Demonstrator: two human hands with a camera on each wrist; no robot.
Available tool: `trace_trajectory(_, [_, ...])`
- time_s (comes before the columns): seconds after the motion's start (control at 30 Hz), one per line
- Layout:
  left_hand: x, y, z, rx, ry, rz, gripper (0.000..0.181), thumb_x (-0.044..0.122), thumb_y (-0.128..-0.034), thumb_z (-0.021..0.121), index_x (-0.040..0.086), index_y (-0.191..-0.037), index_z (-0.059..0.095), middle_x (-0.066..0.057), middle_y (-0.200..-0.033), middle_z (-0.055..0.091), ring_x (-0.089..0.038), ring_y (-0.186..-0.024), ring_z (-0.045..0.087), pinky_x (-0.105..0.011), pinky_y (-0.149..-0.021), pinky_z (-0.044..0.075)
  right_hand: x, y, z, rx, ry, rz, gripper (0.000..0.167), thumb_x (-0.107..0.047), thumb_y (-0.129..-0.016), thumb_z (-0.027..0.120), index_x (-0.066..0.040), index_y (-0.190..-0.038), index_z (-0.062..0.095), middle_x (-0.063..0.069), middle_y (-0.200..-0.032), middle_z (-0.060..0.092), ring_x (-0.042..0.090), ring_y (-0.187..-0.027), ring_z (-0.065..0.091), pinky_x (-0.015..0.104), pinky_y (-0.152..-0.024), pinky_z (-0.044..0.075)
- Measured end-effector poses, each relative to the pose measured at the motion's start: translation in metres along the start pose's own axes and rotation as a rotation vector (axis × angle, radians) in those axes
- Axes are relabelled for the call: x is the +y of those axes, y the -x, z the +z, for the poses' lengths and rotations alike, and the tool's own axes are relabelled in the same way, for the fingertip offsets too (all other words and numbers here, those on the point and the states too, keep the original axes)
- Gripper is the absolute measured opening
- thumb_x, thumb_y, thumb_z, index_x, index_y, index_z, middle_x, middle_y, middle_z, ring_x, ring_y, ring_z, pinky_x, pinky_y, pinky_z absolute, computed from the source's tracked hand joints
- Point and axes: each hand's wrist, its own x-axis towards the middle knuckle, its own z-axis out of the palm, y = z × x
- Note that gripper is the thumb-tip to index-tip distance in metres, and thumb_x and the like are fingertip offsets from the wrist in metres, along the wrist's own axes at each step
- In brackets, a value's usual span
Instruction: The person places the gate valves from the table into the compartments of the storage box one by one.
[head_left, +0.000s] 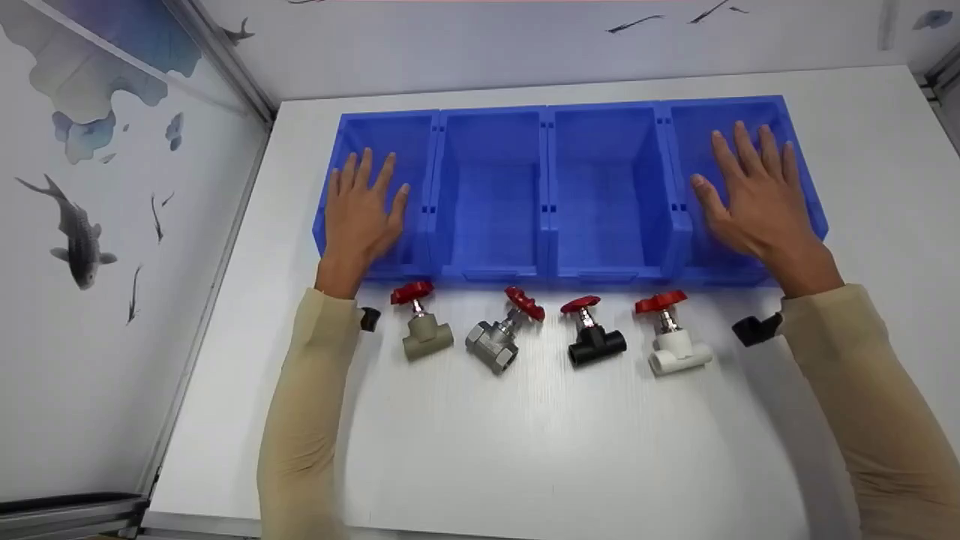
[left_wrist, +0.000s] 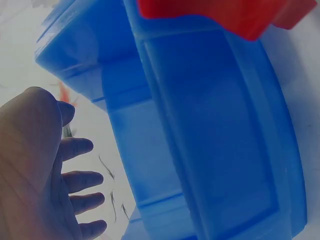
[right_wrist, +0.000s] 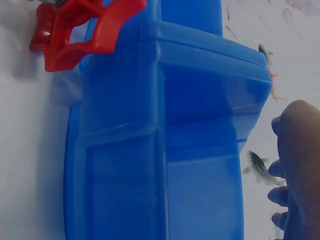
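Note:
My left hand (head_left: 360,214) is held palm down with fingers spread over the leftmost blue bin (head_left: 412,126). Over the rightmost blue bin (head_left: 686,124) my right hand (head_left: 765,202) is spread the same way. Both wrist views show the palms raised above the bins, holding nothing. In front of the bins lies a row of valves with red handwheels: a grey-beige valve (head_left: 427,336), a silver metal valve (head_left: 493,346), a black valve (head_left: 597,345) and a white valve (head_left: 679,352). Red handwheels (left_wrist: 215,12) (right_wrist: 75,37) also edge into both wrist views.
Two middle blue bins (head_left: 495,202) (head_left: 604,202) join the outer ones in one row on the white table (head_left: 540,450). Printed wall panels (head_left: 465,45) stand behind and at the left. Black wrist-worn pieces (head_left: 370,319) (head_left: 756,330) jut inward beside both sleeves.

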Motion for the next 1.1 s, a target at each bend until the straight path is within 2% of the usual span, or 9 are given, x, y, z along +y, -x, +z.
trace_trajectory(0.13, [-0.004,0.001,-0.003,0.027,0.006,-0.012,0.058,0.044,-0.1059,0.034,0.014,-0.156,0.032,-0.020,-0.160,0.027,-0.037,-0.150,0.019,-0.053,-0.120,0.011,-0.002,0.003,-0.002,0.016,-0.008,-0.010,0.070,-0.053,-0.105,0.022,-0.014,-0.160,0.005,0.015,-0.166,-0.003,0.036,-0.152,-0.011,0.053,-0.117,-0.014])
trace_trajectory(0.33, [-0.012,0.005,-0.010,0.109,0.016,-0.022,0.056,0.038,-0.1049,0.043,0.010,-0.153,0.037,-0.023,-0.155,0.035,-0.038,-0.145,0.028,-0.052,-0.119,0.018,-0.005,0.010,-0.006,0.052,-0.035,-0.028,0.068,-0.050,-0.105,0.027,-0.010,-0.159,0.016,0.020,-0.165,0.008,0.043,-0.151,0.003,0.056,-0.119,-0.007])
trace_trajectory(0.53, [-0.023,0.011,-0.015,0.201,0.038,-0.071,0.054,0.031,-0.1027,0.051,0.003,-0.148,0.043,-0.027,-0.146,0.044,-0.042,-0.135,0.039,-0.056,-0.109,0.032,-0.010,0.020,-0.009,0.088,-0.079,-0.024,0.065,-0.046,-0.105,0.035,-0.008,-0.156,0.026,0.024,-0.161,0.021,0.050,-0.145,0.019,0.065,-0.116,0.008])
trace_trajectory(0.63, [-0.030,0.013,-0.017,0.218,0.056,-0.110,0.054,0.030,-0.1022,0.052,0.000,-0.147,0.044,-0.028,-0.142,0.046,-0.044,-0.132,0.042,-0.059,-0.103,0.037,-0.013,0.025,-0.010,0.128,-0.077,-0.035,0.061,-0.041,-0.104,0.041,-0.006,-0.153,0.033,0.026,-0.155,0.032,0.052,-0.139,0.029,0.068,-0.111,0.018])
trace_trajectory(0.73, [-0.036,0.015,-0.017,0.201,0.063,-0.149,0.055,0.029,-0.1014,0.052,-0.002,-0.146,0.043,-0.029,-0.140,0.048,-0.046,-0.129,0.044,-0.061,-0.098,0.040,-0.015,0.031,-0.010,0.174,-0.069,-0.058,0.055,-0.034,-0.103,0.047,-0.004,-0.149,0.041,0.027,-0.147,0.042,0.052,-0.132,0.037,0.069,-0.104,0.027])
trace_trajectory(0.83, [-0.042,0.018,-0.016,0.155,0.065,-0.194,0.057,0.028,-0.1011,0.052,-0.005,-0.146,0.040,-0.031,-0.138,0.049,-0.048,-0.126,0.046,-0.062,-0.094,0.043,-0.017,0.038,-0.010,0.191,-0.066,-0.071,0.052,-0.029,-0.101,0.054,-0.003,-0.145,0.046,0.029,-0.141,0.048,0.052,-0.126,0.042,0.068,-0.099,0.031])
trace_trajectory(1.1, [-0.053,0.019,-0.012,0.015,0.141,-0.302,0.056,0.025,-0.1039,0.044,-0.011,-0.146,0.034,-0.034,-0.136,0.051,-0.051,-0.123,0.052,-0.063,-0.095,0.044,-0.021,0.053,-0.009,0.199,-0.080,-0.082,0.047,-0.021,-0.097,0.061,0.001,-0.137,0.052,0.032,-0.130,0.054,0.053,-0.114,0.052,0.068,-0.086,0.041])
